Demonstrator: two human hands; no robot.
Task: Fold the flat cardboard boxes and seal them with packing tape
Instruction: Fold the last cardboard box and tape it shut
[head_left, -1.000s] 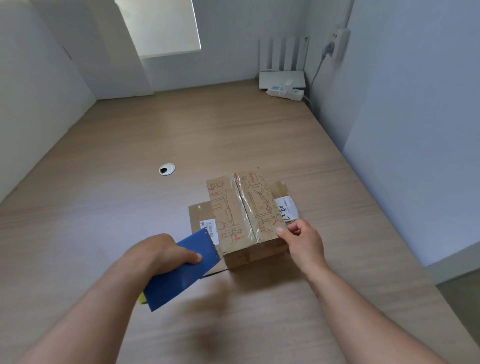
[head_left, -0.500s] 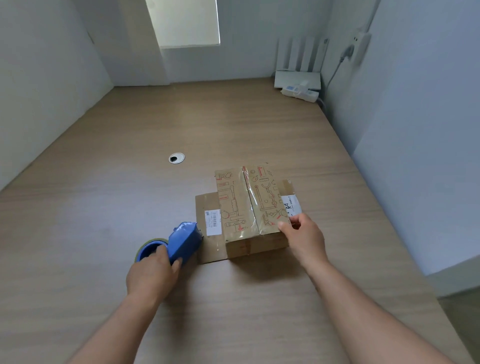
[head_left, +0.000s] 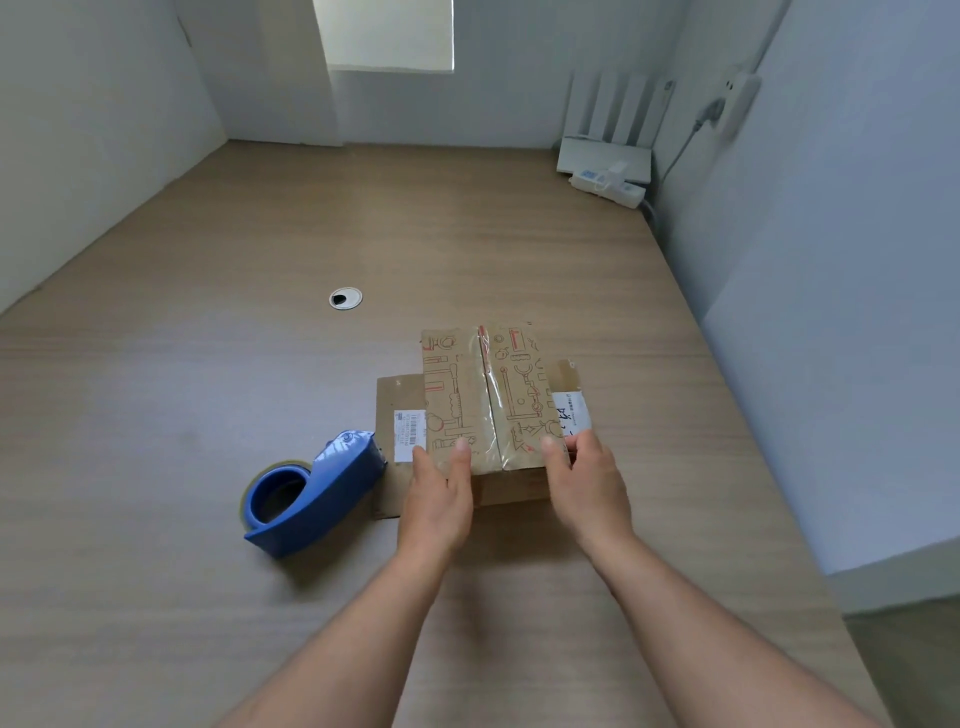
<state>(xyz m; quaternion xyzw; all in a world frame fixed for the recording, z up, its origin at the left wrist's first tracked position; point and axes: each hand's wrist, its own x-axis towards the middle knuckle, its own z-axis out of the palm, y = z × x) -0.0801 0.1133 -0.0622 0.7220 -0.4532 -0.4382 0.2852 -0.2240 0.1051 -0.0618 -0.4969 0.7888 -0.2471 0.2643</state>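
Left hand (head_left: 436, 499): fingers straight, flat on the near edge of the box top, left of the seam.
Right hand (head_left: 587, 488): fingers extended, pressing the near right corner.
Taped box (head_left: 467, 384): just beyond both hands, on a flat cardboard sheet (head_left: 397, 400); its tape seam (head_left: 488, 405) runs near to far between them.
Tape dispenser (head_left: 317, 493): on the desk (head_left: 208, 415), nearer the left hand.
Change: the left hand has released the dispenser and moved onto the box.
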